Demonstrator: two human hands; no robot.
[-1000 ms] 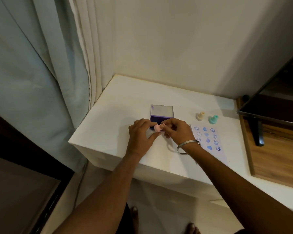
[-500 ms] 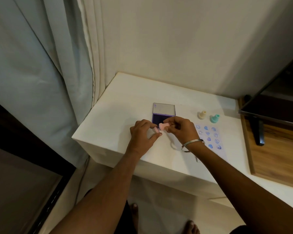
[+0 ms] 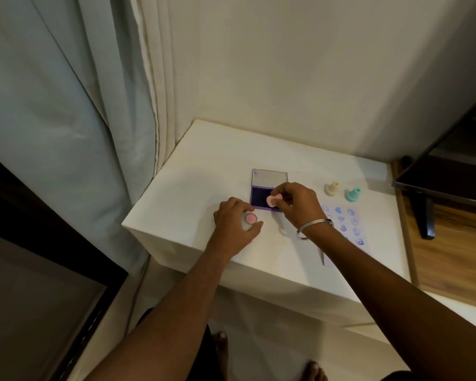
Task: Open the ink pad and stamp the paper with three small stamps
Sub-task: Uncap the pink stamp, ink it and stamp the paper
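Holding pink stamp (image 3: 273, 200) pinched in right hand (image 3: 294, 206) over open ink pad (image 3: 261, 198); left hand (image 3: 235, 225) gripping its pink cap (image 3: 250, 218) nearby; risking smudged fingers or paper (image 3: 344, 229) beyond the wrist through tilting

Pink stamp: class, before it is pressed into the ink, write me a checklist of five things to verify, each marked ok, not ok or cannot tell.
1. Ink pad lid open, dark pad exposed: ok.
2. Pink stamp gripped by the right hand over the pad: ok.
3. Pink cap off the stamp, held in the left hand: ok.
4. Stamp face pointing down at the ink: not ok, the stamp looks tipped sideways.
5. Free space left on the paper, which already has blue prints: cannot tell, the right forearm covers part of it.
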